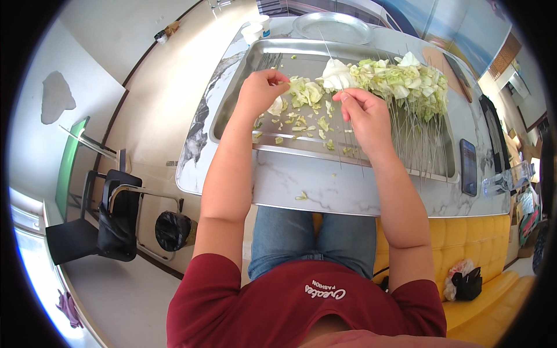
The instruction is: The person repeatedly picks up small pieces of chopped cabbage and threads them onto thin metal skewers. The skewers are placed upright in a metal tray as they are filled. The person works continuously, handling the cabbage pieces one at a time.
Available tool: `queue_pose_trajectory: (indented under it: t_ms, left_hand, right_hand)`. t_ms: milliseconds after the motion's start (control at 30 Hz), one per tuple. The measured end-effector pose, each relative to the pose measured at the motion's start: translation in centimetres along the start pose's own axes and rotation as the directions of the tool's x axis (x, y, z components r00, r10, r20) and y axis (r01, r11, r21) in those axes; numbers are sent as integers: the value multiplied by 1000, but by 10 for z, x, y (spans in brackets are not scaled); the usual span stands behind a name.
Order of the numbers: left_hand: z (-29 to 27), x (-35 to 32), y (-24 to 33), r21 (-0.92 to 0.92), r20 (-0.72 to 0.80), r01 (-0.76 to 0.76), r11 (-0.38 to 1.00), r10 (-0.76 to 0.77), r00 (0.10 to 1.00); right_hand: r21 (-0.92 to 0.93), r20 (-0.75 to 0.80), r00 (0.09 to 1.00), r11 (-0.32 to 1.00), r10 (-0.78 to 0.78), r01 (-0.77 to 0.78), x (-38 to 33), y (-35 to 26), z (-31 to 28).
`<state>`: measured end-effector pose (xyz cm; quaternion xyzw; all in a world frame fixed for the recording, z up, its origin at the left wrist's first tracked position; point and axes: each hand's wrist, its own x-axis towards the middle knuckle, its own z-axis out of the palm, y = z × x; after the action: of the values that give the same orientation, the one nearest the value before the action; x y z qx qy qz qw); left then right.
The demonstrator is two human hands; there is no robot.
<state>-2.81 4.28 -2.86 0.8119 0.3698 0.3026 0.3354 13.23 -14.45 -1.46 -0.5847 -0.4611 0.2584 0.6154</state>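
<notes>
My right hand (366,119) pinches a thin metal skewer that slants up over the tray. A pale cabbage leaf piece (336,74) is threaded on it just above my fingers. My left hand (262,91) hovers over the tray's left part, thumb and fingers pressed together; what is between them, if anything, is too small to make out. Loose cabbage pieces (304,91) and small scraps lie between the hands on the metal tray (290,143). Right of my right hand, many loaded cabbage skewers (409,81) lie side by side, their bare ends pointing toward me.
Bare metal skewers (270,60) lie in the tray's far left corner. Beyond it stand white cups (252,33) and a round metal plate (332,28). A phone (468,167) and a clear plastic bottle (506,178) are at the right. The marble-patterned table (325,180) borders my lap.
</notes>
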Motion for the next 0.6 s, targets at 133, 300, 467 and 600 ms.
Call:
queue_pose_trajectory:
  t_ms: [133,300,467,600]
  left_hand:
    - [-1,-3,13,-360,-37,77,930,-96,995]
    - [13,-19,42,-244,-136,-103,964,71,988]
    - [27,-36,65,-278,-131,-113,954,79,988]
    - [27,-40,71,-486,6,-71,871,84,996]
  right_hand:
    - [117,12,999,992,50,-51,0,-2,2]
    - [309,48,997,949,56,-68,-6,2,12]
    - [255,-80,995,966,57,-35,-7,3,22]
    - [258,-166,985,966,56,-12,-3,5,20]
